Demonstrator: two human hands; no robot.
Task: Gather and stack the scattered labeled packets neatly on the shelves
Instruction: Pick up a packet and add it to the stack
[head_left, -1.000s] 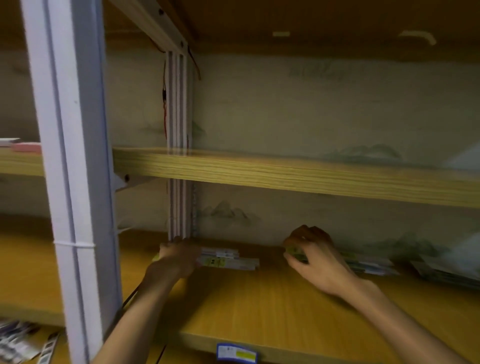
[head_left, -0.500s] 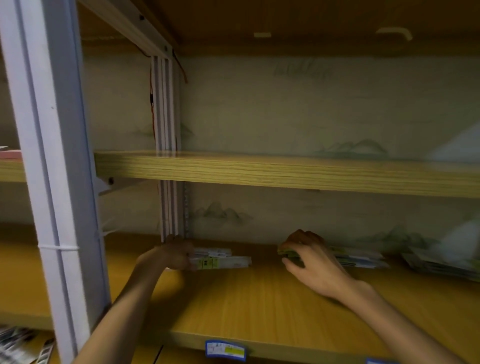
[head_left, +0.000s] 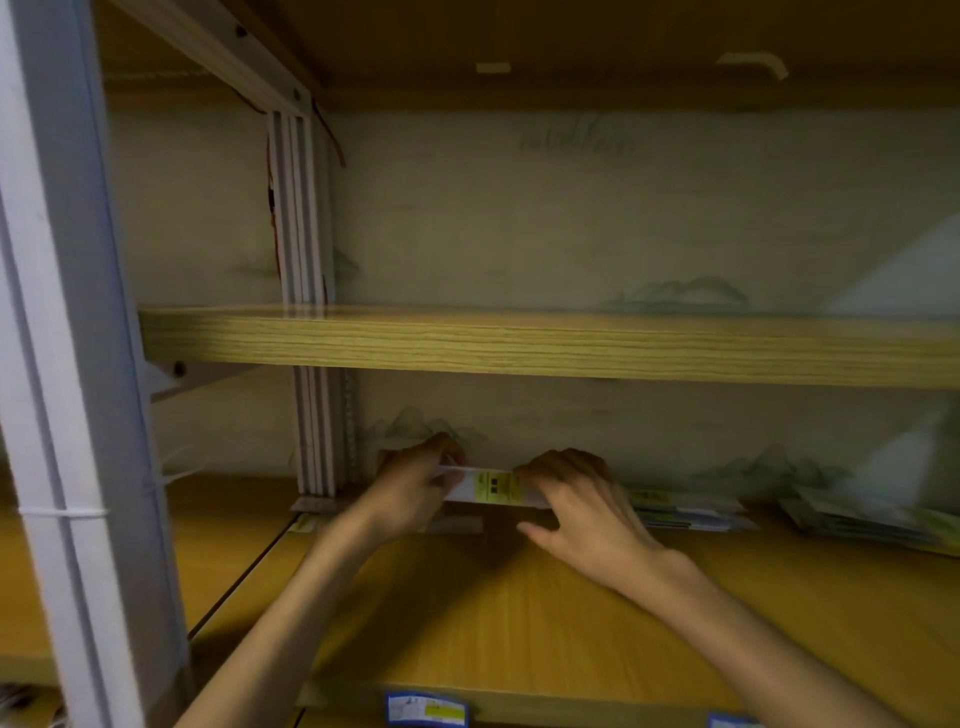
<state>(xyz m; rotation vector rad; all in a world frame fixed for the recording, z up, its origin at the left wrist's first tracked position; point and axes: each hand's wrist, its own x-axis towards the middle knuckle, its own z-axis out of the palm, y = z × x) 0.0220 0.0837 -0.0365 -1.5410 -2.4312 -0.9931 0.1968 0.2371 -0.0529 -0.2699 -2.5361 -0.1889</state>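
The packet held between both hands is a flat white strip with a yellow-green label patch bearing small dark marks, too blurred to read. It sits at the back of the lower shelf, near the wall, raised a little above the board. The left hand has its grip closed on the packet's left end, fingers curled over the top edge. The right hand grips the right end, fingers bent over it and thumb stretched out low toward the left.

To the right, a low stack of packets lies flat just beside the right hand, and a second pile lies farther right, cut off by the frame edge; both are smeared and their labels cannot be made out. A further strip lies on the board under the hands, mostly in shadow, and whether it is another packet cannot be told. A yellow-green scrap shows by the foot of the rear post.

The upper shelf hangs close above the hands. The front post stands at the left. The board in front of the hands is bare wood out to its front edge, where 2 blue tags are fixed, 1 cut off at the bottom.
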